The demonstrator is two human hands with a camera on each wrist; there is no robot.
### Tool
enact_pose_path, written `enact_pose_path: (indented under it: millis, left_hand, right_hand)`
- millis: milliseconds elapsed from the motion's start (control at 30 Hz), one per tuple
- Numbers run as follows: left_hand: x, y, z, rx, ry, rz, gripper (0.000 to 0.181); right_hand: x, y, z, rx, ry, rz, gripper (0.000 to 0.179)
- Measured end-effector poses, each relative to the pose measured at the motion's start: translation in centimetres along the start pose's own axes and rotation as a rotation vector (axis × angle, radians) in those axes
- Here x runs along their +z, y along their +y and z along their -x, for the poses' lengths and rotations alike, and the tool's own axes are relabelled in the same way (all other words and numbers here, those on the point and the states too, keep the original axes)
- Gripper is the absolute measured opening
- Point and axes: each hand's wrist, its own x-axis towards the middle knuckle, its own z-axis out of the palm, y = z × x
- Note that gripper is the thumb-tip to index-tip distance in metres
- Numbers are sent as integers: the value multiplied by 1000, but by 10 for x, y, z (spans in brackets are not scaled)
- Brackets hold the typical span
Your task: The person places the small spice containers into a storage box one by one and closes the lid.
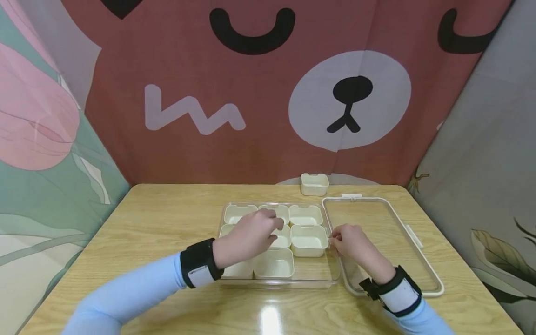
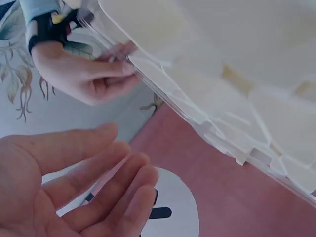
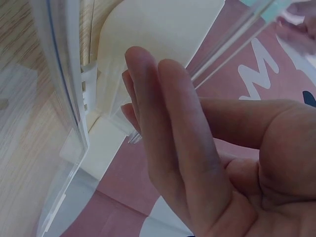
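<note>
A clear tray (image 1: 319, 272) on the wooden table holds several cream boxes (image 1: 309, 240). My left hand (image 1: 251, 235) hovers over the middle boxes. In the left wrist view its fingers (image 2: 98, 192) are relaxed and nearly straight, with nothing in them. My right hand (image 1: 349, 241) is at the tray's right edge. The left wrist view shows this right hand (image 2: 89, 76) pinching the clear rim (image 2: 163, 96). Seen from the right wrist, the right hand's fingers (image 3: 168, 128) lie against the tray's clear wall (image 3: 64, 74), beside a cream box (image 3: 158, 29).
The tray's clear lid (image 1: 420, 249) with a cream rim lies flat just right of the tray. One loose cream box (image 1: 314, 184) stands at the table's far edge. Printed cloth walls close in the back and both sides.
</note>
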Motion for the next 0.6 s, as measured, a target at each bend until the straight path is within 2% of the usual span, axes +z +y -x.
enact_pose_path:
  millis: [100,367,600]
  left_hand:
    - [1,-4,-13,2,42,-1,21]
    - [8,-18,-49,-19,75,51,21]
    - [18,-27,-74,-66,39,61,20]
  right_hand:
    - [0,0,-1,12,-3,-5,12]
    - [0,0,0,34,-10,-10,12]
    - [-1,-3,2,19,-3,-4,12]
